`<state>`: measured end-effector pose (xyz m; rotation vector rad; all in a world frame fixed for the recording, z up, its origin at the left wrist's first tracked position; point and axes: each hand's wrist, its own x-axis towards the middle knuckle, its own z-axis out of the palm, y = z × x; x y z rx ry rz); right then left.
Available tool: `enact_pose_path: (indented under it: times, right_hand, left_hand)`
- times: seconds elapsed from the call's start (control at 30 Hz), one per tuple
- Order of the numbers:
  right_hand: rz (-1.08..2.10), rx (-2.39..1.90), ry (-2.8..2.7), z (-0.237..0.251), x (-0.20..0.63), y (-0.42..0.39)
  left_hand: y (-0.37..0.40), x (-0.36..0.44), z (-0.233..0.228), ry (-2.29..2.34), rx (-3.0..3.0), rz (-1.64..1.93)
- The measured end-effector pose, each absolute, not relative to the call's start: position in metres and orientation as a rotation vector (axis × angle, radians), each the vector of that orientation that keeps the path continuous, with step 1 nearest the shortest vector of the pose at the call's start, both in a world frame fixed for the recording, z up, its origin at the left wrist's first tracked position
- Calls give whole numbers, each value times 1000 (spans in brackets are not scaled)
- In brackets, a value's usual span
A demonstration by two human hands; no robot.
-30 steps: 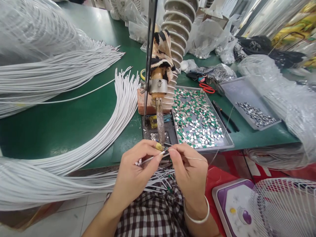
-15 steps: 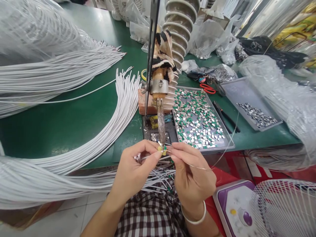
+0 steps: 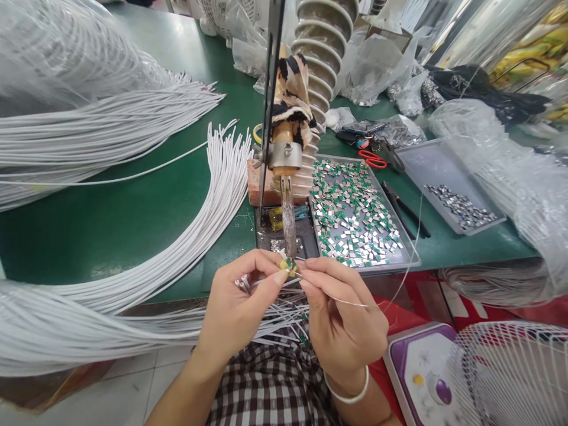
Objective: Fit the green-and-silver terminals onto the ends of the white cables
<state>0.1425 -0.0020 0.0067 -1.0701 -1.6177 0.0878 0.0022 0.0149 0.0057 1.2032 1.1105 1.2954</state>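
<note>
Circuit board (image 3: 290, 262) at soldering iron (image 3: 289, 219), seemingly unfinished; left hand (image 3: 239, 305) clamps cables (image 3: 242, 283), right hand (image 3: 346, 319) solder wire (image 3: 346, 301); loose boards (image 3: 331, 244) remain, one o'clock.

Your bench (image 3: 102, 236) is smooth, shining towards its far edge. Before you, the iron's shaft (image 3: 289, 228) is rough, stained metal below a shiny metal clamp (image 3: 286, 155). The brick (image 3: 254, 188) looks coarse and matt. Your white wires (image 3: 190, 248) wear smooth plastic, the bag (image 3: 510, 171) by the front edge is crinkled, glossy film, and your checked garment (image 3: 266, 390) is matt cloth.
</note>
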Motion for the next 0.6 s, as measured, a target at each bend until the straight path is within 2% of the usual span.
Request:
enact_pose_path:
  times: [0.6]
  right_hand:
    - [62,-1107,-1566,2,141,-1]
  left_hand:
    - [16,0,7,1120,1256,1230]
